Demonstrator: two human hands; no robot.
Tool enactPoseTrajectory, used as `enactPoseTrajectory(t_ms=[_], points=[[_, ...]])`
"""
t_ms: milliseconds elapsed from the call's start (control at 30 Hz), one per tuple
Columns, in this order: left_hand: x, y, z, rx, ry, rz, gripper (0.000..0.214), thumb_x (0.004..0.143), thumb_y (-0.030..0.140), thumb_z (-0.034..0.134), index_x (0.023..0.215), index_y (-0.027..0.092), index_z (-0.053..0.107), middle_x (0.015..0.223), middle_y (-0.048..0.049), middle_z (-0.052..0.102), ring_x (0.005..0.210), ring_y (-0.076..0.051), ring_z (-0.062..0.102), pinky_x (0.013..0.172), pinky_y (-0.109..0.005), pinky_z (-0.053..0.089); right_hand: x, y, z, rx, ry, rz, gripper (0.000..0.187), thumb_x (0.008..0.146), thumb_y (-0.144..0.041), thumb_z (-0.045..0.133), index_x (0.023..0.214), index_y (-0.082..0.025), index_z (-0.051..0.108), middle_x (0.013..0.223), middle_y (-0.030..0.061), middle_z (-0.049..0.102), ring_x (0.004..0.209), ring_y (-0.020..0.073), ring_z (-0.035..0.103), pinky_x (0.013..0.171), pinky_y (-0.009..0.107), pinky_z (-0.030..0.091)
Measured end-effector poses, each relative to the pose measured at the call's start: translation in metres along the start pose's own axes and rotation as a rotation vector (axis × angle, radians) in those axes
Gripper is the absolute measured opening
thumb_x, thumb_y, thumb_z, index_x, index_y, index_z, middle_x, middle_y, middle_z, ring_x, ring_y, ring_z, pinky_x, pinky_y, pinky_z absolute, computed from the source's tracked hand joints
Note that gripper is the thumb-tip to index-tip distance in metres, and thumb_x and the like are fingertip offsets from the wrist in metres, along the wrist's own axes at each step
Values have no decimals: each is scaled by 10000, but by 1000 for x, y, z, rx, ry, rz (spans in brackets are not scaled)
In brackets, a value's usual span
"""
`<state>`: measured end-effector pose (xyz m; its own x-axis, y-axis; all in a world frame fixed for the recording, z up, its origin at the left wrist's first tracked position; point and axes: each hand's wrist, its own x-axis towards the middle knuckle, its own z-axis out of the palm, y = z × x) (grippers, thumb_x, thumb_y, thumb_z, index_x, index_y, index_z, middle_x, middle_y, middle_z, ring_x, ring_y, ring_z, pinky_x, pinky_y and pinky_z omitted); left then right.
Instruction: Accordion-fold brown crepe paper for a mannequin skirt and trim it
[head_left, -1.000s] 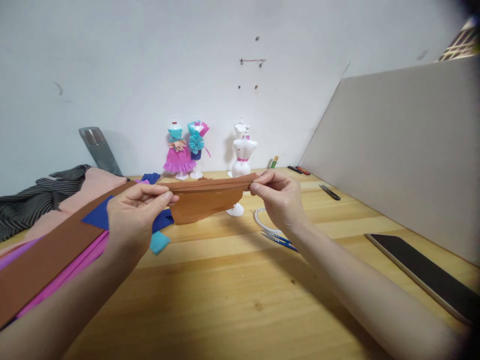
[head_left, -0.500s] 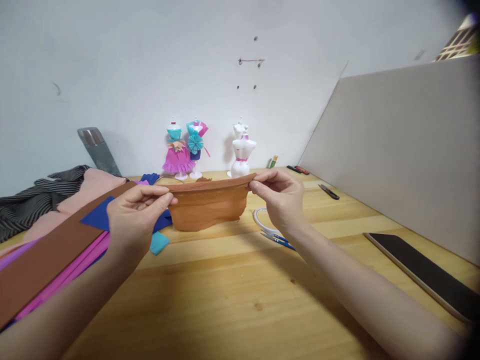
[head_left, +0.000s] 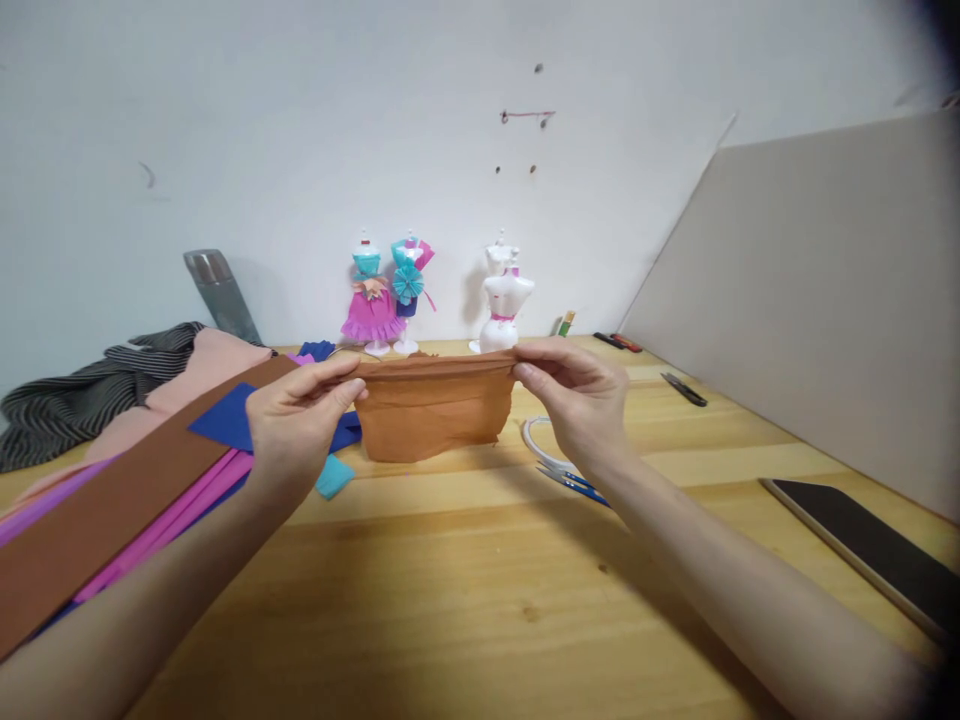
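A brown piece of fabric (head_left: pixel 439 415) hangs stretched between my two hands, its top edge folded into a narrow band and its lower edge uneven. My left hand (head_left: pixel 300 420) pinches the band's left end between thumb and fingers. At the right end, my right hand (head_left: pixel 581 400) grips it the same way. Below the right hand lie blue-handled thread snips (head_left: pixel 574 483) and a white ring-shaped loop (head_left: pixel 534 432). Close to the left hand are a turquoise scrap (head_left: pixel 334 477) and blue fabric (head_left: pixel 225 418).
Small dressed mannequins (head_left: pixel 373 310) and bare white ones (head_left: pixel 506 300) stand by the wall. Layered fabrics (head_left: pixel 142 490) cover the table's left, with a leaning flask (head_left: pixel 225 300) behind. A phone (head_left: pixel 862 545) and black snips (head_left: pixel 684 389) lie right, beside a pale panel (head_left: pixel 825 290).
The whole scene has shifted slightly to the right in view. Both hands keep their pinch on the brown fabric, which now hangs a little more face-on.
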<state>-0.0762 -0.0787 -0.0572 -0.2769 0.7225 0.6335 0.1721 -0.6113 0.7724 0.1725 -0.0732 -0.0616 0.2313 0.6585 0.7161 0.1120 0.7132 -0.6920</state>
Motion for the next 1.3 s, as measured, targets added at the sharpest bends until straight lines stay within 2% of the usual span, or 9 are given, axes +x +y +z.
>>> enactPoseTrajectory(t_ms=[133,333,567,767,833,933,1033,1167,1300], points=[[1,-4,-1,82,-3,163,136,709,223,760,838,265,763,761,18,742,618,-157,679,642,-330,615,-2,5,-1,-84,-21,-37,95,734,-215,717,823,-238,742,855,26,719,787,172,654,724,344,538],[2,-11,-4,172,-43,309,127,745,181,710,841,250,756,763,21,726,662,-119,655,626,-247,572,-4,11,-1,-180,-27,-68,102,775,-190,681,854,-230,731,860,26,709,773,163,640,718,335,515],[5,-13,-5,239,-34,405,124,771,170,675,800,263,753,766,18,679,722,-130,625,659,-259,545,-5,14,-3,-279,-65,-99,88,814,-193,629,869,-205,696,834,20,689,747,148,625,714,318,505],[7,-13,-5,296,-1,411,92,761,196,691,777,265,750,732,12,612,713,-124,583,611,-244,490,-4,13,-3,-396,-78,-141,48,816,-187,610,810,-191,657,757,6,660,683,133,588,670,300,484],[7,-10,-4,308,7,374,65,750,218,696,765,255,747,715,12,607,682,-122,569,587,-251,467,-3,13,-3,-396,-63,-101,36,800,-200,625,768,-189,635,718,0,647,649,130,577,651,299,478],[5,-3,-2,296,-11,238,41,732,247,696,716,243,734,677,-2,614,613,-131,539,550,-279,445,-2,12,-1,-320,-70,5,75,783,-230,635,732,-185,602,661,-7,623,614,134,592,613,295,480],[3,6,1,242,-15,20,27,684,249,712,660,237,717,607,-10,609,557,-139,512,519,-292,443,-1,7,2,-179,-86,152,114,770,-265,638,727,-186,568,627,-14,622,554,132,610,558,283,486],[1,16,2,149,-21,-290,80,628,272,749,649,213,699,496,26,546,452,-96,440,444,-248,415,0,-1,4,-67,-94,284,150,734,-283,663,701,-184,555,602,-11,633,532,130,623,526,261,470],[-3,23,3,-6,-77,-453,172,618,304,765,668,184,653,412,67,467,387,-62,390,427,-210,415,2,-4,4,-27,-80,313,142,700,-264,680,664,-185,568,603,-7,629,571,125,608,583,274,485]])
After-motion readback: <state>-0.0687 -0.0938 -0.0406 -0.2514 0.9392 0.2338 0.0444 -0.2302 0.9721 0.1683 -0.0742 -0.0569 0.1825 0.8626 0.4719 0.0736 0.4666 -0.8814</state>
